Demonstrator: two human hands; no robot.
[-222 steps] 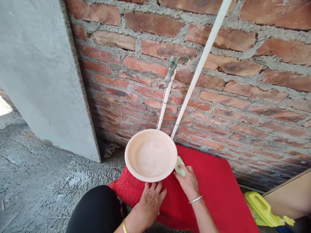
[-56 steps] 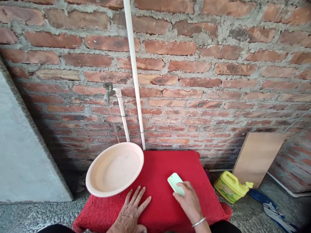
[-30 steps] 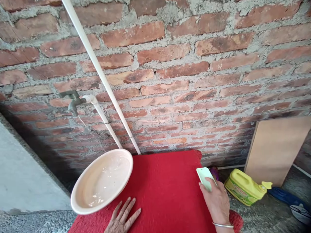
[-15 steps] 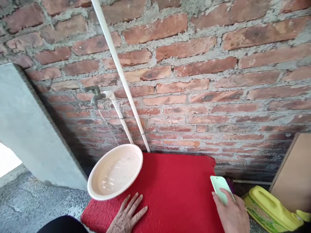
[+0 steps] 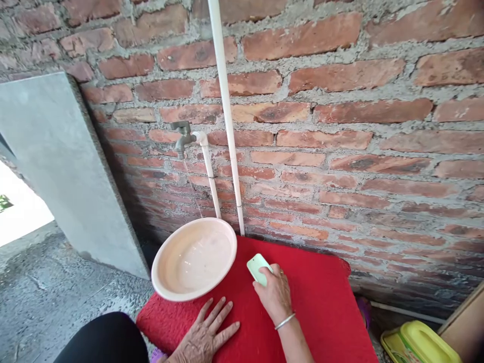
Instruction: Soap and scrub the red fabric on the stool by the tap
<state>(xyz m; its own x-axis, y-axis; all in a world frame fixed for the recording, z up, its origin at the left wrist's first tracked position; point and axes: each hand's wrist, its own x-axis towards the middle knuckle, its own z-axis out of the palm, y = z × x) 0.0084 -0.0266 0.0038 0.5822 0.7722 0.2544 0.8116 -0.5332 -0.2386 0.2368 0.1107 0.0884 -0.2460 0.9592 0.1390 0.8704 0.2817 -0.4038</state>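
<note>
My right hand (image 5: 275, 295) is closed around a pale mint-green scrub brush (image 5: 258, 267), a flat rounded block with a small hole at its far end. Its underside is hidden against a red fleecy mat (image 5: 313, 302). My left hand (image 5: 206, 330) lies flat on the mat with its fingers spread, just below the basin. A cream plastic basin (image 5: 166, 272) with water in it stands at the mat's left edge. Above it, a grey tap (image 5: 183, 138) lets a thin stream run down toward the basin's back rim.
A brick wall (image 5: 340, 191) with two white pipes (image 5: 227, 111) rises behind the mat. On the left a grey slab (image 5: 91, 171) leans over the wet concrete floor (image 5: 94, 267). A yellow-green plastic jug (image 5: 423, 343) lies at the lower right, beside a brown board (image 5: 467, 322).
My right hand has brought the scrub brush from the mat's right edge leftward to near the basin. My left hand stays flat on the mat. The camera view has shifted.
</note>
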